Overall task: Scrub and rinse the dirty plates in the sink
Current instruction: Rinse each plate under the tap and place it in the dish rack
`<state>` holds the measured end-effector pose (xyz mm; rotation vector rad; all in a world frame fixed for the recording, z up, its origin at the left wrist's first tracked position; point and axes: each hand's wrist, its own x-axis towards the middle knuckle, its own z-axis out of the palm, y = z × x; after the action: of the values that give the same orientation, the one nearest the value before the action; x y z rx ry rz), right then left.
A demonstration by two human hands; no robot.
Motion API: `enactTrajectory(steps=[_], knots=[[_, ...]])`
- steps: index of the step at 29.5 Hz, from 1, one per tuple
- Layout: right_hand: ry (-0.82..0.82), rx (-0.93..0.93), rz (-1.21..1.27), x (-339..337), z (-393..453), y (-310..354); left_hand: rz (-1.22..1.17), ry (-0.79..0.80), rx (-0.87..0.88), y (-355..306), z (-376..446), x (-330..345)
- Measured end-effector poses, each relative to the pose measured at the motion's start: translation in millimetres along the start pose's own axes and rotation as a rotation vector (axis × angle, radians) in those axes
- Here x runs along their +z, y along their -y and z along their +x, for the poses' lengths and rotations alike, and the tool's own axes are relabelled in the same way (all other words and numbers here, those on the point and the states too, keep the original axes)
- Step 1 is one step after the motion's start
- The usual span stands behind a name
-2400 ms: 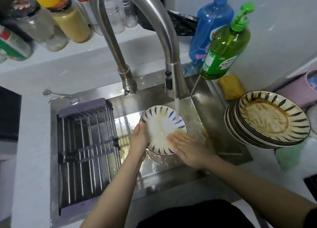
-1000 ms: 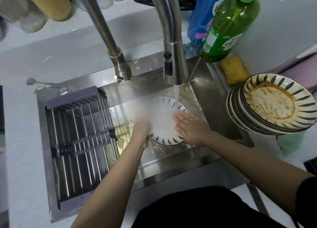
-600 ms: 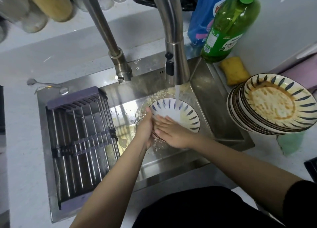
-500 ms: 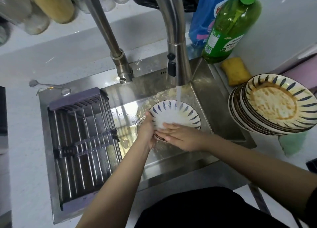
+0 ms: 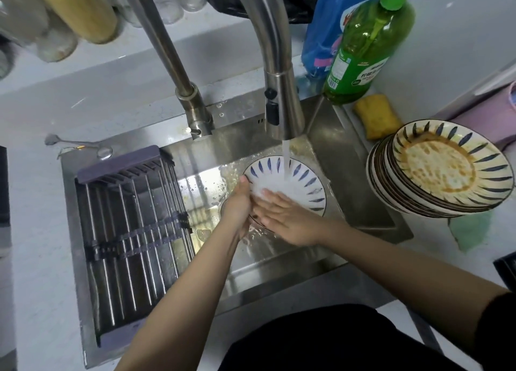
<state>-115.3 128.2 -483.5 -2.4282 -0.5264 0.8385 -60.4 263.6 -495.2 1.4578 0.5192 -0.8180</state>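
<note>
One round white ceramic plate with blue leaf strokes point(image 5: 296, 185) sat tilted in the stainless steel sink point(image 5: 360, 192) under the single stream from the brushed-metal faucet point(image 5: 282, 91), while one stack of sauce-stained plates point(image 5: 444, 169) (too tightly packed to count) waited on the counter to the right. The left hand point(image 5: 237, 206) gripped the plate's left rim, thumb over the edge, and the right hand point(image 5: 282, 214) lay flat with fingers straight on its glossy face. Half a second earlier those fingers had lain lower on the plate.

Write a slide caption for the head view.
Left hand holds a blue-patterned plate under the running faucet while the right hand rubs it.
</note>
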Motion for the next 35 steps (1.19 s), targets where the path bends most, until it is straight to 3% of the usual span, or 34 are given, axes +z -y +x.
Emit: enactTrajectory(steps=[4,7,10,16,20,24,28,32,35], knots=[[-0.021,-0.044,-0.117,-1.4,-32.9,-20.9,-0.021,-0.032,0.005,-2.3,3.3,-2.8],[-0.144,0.18,-0.167,2.1,-21.0,-28.3,0.006,-0.017,0.01,0.6,-0.1,1.3],[-0.171,0.404,-0.018,-5.3,8.1,-25.4,0.047,0.029,0.012,4.3,-2.5,5.4],[-0.046,0.098,0.109,-6.0,21.6,3.0,0.003,0.022,-0.042,2.0,7.1,-0.9],[0.08,-0.007,0.078,-9.1,-22.0,-12.1,-0.082,-0.123,-0.029,-1.6,16.8,-6.0],[-0.117,0.036,-0.13,-6.8,-50.3,-32.7,-0.078,-0.099,-0.123,-4.6,18.5,-5.4],[-0.51,0.081,0.048,7.5,-38.1,-20.4,-0.168,0.06,-0.178,-11.5,5.5,12.0],[-0.594,0.297,0.227,1.2,-27.6,-7.7,-0.235,0.047,0.039,-6.6,2.5,32.8],[-0.649,0.428,0.659,-8.8,-18.4,-3.7,0.203,0.053,0.31,3.0,-4.4,50.4]])
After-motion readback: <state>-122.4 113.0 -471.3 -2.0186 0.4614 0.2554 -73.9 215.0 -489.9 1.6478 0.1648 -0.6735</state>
